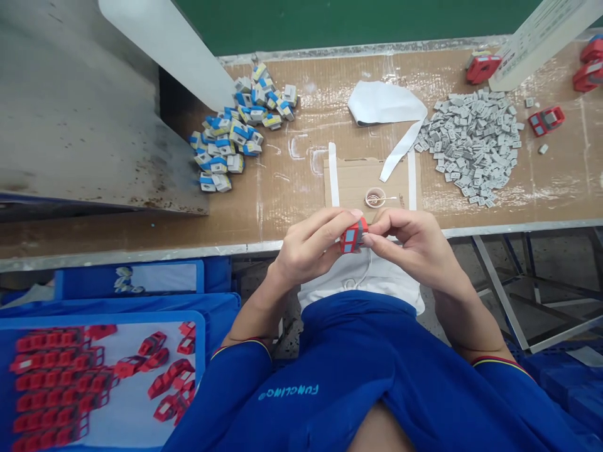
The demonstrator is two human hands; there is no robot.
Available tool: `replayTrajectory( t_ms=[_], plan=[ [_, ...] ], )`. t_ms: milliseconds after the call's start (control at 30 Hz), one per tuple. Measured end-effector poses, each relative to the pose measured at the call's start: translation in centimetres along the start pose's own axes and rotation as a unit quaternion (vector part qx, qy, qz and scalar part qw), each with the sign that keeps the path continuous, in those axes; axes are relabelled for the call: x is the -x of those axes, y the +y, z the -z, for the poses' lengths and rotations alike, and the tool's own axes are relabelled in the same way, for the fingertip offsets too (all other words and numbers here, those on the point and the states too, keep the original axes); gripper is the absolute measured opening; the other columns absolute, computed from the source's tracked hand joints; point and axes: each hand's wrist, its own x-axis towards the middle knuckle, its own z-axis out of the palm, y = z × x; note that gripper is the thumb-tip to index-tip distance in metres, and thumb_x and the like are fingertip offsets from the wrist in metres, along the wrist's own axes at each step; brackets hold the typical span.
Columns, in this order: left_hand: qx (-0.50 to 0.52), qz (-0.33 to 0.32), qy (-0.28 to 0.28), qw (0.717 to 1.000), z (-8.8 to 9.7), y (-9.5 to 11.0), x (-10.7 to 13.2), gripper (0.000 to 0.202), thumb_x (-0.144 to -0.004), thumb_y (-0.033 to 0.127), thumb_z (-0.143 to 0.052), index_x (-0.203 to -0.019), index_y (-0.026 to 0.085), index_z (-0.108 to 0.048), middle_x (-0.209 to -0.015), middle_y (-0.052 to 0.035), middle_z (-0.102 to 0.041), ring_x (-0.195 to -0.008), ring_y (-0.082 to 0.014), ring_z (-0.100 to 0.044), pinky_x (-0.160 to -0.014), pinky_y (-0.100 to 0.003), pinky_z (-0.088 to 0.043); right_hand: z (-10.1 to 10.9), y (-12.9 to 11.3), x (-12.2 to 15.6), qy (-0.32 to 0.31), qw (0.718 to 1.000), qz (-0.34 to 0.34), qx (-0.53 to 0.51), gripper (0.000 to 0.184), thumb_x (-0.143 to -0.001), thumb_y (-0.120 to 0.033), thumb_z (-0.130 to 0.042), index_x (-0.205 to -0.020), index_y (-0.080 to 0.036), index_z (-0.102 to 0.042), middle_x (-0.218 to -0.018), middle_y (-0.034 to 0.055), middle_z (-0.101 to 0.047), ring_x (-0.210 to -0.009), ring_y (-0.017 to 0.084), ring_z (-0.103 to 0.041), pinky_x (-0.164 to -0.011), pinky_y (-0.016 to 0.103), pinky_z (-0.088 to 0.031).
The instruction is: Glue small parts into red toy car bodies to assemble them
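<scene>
A small red toy car body with grey window pieces is held between both hands just in front of the table's near edge. My left hand wraps its fingers around the car's left side. My right hand pinches the car's right side with fingertips pressed together. Just beyond the hands, a small round cup with a thin stick in it rests on a cardboard piece.
A heap of blue, white and yellow parts lies at back left, a heap of small grey parts at back right, with white cloth between. Red cars sit far right. A blue tray of red car shells is at lower left.
</scene>
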Motion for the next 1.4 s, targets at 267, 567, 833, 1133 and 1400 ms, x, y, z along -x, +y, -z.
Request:
replayTrajectory(
  t_ms=[267,567,833,1133,1400],
  plan=[
    [-0.005,-0.010,-0.002,1.000,-0.2,0.0,0.4,0.055,-0.101,0.015,-0.072,-0.153,0.023,-0.058,-0.125,-0.0113,-0.082,-0.110,-0.0195,-0.081,-0.094,-0.028,-0.069,-0.8,0.8,0.3,0.019,0.998,-0.053,-0.022,0.042,-0.086,-0.056,-0.089,-0.075,-0.021,-0.068,-0.069,-0.0007,-0.066,-0.064,0.012,-0.053,-0.057,0.027,-0.042],
    [-0.007,-0.020,0.006,1.000,-0.1,-1.3,1.0,0.051,-0.103,0.017,-0.071,-0.153,0.023,-0.059,-0.122,-0.0110,-0.083,-0.109,-0.0187,-0.082,-0.091,-0.027,-0.070,-1.7,0.4,-0.1,0.036,0.999,-0.038,0.016,0.017,-0.091,-0.032,-0.081,-0.083,-0.020,-0.073,-0.077,0.0011,-0.076,-0.068,0.014,-0.066,-0.064,0.027,-0.051],
    [-0.007,-0.007,0.012,1.000,0.8,-1.2,0.9,0.050,-0.102,0.015,-0.071,-0.151,0.023,-0.062,-0.126,-0.0113,-0.082,-0.113,-0.0189,-0.081,-0.092,-0.026,-0.069,-2.3,-0.6,-0.2,0.040,0.995,0.024,0.090,0.012,-0.091,-0.019,-0.070,-0.080,-0.020,-0.068,-0.074,-0.0018,-0.071,-0.066,0.011,-0.063,-0.064,0.026,-0.049],
    [0.006,0.030,-0.016,0.999,0.5,-1.2,1.2,0.043,-0.102,0.016,-0.070,-0.144,0.021,-0.065,-0.123,-0.0100,-0.082,-0.111,-0.0187,-0.081,-0.092,-0.026,-0.068,-2.2,1.1,-1.0,0.012,0.998,-0.001,0.066,0.017,-0.090,-0.022,-0.070,-0.076,-0.023,-0.060,-0.065,-0.0040,-0.063,-0.057,0.011,-0.054,-0.054,0.026,-0.041],
    [0.059,0.008,0.037,0.998,0.6,-1.6,1.3,0.047,-0.101,0.020,-0.076,-0.147,0.026,-0.065,-0.128,-0.0111,-0.083,-0.114,-0.0204,-0.082,-0.092,-0.031,-0.070,-2.3,0.3,0.0,0.019,0.997,0.038,0.058,0.011,-0.097,-0.024,-0.074,-0.087,-0.021,-0.072,-0.081,0.0010,-0.075,-0.075,0.015,-0.066,-0.071,0.029,-0.051]
  ],
)
